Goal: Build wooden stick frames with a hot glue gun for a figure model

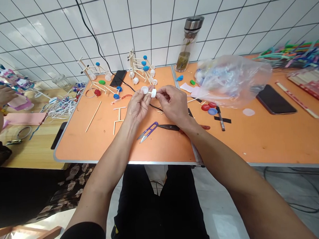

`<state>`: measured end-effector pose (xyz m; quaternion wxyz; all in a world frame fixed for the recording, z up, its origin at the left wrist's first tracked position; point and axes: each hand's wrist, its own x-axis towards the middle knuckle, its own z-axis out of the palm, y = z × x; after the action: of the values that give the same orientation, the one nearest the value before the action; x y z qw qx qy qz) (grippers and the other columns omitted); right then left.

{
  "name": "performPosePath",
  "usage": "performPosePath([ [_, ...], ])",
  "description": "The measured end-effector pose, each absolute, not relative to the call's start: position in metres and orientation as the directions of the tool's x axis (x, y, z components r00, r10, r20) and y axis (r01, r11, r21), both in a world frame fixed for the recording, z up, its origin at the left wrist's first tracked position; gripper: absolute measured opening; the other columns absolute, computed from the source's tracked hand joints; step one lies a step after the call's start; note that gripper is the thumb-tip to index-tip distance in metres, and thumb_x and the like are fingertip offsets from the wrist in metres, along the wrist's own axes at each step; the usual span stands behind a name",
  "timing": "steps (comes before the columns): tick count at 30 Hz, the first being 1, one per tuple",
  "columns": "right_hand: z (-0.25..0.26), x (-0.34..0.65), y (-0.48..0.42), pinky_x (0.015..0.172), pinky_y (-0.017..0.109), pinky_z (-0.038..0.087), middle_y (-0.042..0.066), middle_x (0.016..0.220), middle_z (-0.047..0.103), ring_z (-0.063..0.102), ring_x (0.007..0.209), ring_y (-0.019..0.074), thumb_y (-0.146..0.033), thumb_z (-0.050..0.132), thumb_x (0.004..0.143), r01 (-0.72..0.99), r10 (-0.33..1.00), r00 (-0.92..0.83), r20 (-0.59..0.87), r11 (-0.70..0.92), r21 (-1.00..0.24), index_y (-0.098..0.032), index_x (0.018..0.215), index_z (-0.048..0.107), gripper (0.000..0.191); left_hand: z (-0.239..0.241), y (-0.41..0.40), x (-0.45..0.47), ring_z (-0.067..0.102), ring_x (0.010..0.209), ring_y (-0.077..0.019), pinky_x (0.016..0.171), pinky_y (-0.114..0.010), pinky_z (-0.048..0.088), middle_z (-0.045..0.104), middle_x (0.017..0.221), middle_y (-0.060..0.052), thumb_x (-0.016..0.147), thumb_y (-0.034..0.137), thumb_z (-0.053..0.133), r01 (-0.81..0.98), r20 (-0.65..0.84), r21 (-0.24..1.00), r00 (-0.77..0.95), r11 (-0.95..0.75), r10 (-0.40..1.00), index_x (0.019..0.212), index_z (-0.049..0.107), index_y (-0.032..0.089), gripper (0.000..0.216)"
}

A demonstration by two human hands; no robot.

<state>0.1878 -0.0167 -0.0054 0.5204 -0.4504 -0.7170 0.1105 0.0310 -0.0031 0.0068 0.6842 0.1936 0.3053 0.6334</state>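
Note:
My left hand (136, 107), palm turned up, holds a white bottle cap (145, 89) between thumb and fingers. A short pale stick seems to run from it to a second white bottle cap (154, 93). My right hand (173, 103) is closed in a pinch at that second cap, its fingertips hiding part of it. Just below the hands lie purple thread snips (148, 131) and a dark-handled tool (168, 127), partly under my right wrist. Left of them rests a small frame of glued sticks (119, 118), with a loose stick (93, 116) farther left.
Two stick models with caps, one (101, 79) left and one (142, 67) centre, stand behind. A tea bottle (189, 43), plastic bag (232, 80) and phone (276, 99) are to the right. Another person's hand (0, 96) works at the left table. A black cable (92, 34) hangs down the wall.

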Motion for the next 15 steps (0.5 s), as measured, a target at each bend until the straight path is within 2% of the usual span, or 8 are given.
performPosePath([
  [2,-0.004,0.188,-0.017,0.086,0.039,0.056,0.005,0.096,0.079,0.071,0.087,0.0238,-0.028,0.061,0.100,0.526,0.774,-0.042,0.632,0.555,-0.645,-0.026,0.094,0.070,0.011,0.007,0.000,0.027,0.081,0.132,-0.0206,0.109,-0.024,0.065,0.086,0.121,-0.015,0.113,0.008,0.051,-0.756,-0.177,0.644,0.005,0.120,0.984,0.118,0.072,0.013,0.022],
  [5,-0.005,0.191,-0.014,0.083,0.039,0.053,0.005,0.095,0.079,0.070,0.085,0.0236,-0.027,0.062,0.098,0.524,0.802,-0.068,0.593,0.534,-0.663,-0.025,0.093,0.072,0.011,0.009,0.003,0.021,0.080,0.136,-0.0220,0.105,-0.025,0.068,0.085,0.130,-0.015,0.115,0.008,0.047,-0.782,-0.183,0.614,-0.007,0.109,0.983,0.135,0.071,0.014,0.032],
  [10,-0.015,0.194,-0.007,0.078,0.038,0.046,0.005,0.088,0.080,0.067,0.081,0.0240,-0.023,0.067,0.094,0.611,0.858,-0.230,0.460,0.495,-0.618,-0.023,0.089,0.077,0.011,0.012,0.009,0.013,0.079,0.137,-0.0228,0.099,-0.027,0.071,0.081,0.144,-0.011,0.114,0.005,0.045,-0.804,-0.181,0.592,-0.059,0.061,0.982,0.156,0.063,0.023,0.049],
  [12,-0.020,0.193,-0.006,0.078,0.038,0.045,0.006,0.090,0.081,0.067,0.084,0.0245,-0.020,0.068,0.093,0.642,0.860,-0.299,0.414,0.502,-0.579,-0.023,0.088,0.079,0.012,0.011,0.010,0.011,0.079,0.137,-0.0224,0.099,-0.026,0.070,0.079,0.146,-0.009,0.114,0.004,0.046,-0.799,-0.177,0.599,-0.064,0.055,0.982,0.159,0.061,0.026,0.052],
  [15,-0.024,0.189,-0.008,0.079,0.037,0.044,0.007,0.095,0.082,0.068,0.088,0.0253,-0.015,0.067,0.091,0.669,0.862,-0.346,0.371,0.503,-0.547,-0.022,0.087,0.080,0.016,0.008,0.011,0.011,0.078,0.138,-0.0223,0.096,-0.023,0.070,0.079,0.144,-0.009,0.114,0.004,0.046,-0.799,-0.179,0.597,-0.050,0.068,0.983,0.155,0.064,0.024,0.048],
])
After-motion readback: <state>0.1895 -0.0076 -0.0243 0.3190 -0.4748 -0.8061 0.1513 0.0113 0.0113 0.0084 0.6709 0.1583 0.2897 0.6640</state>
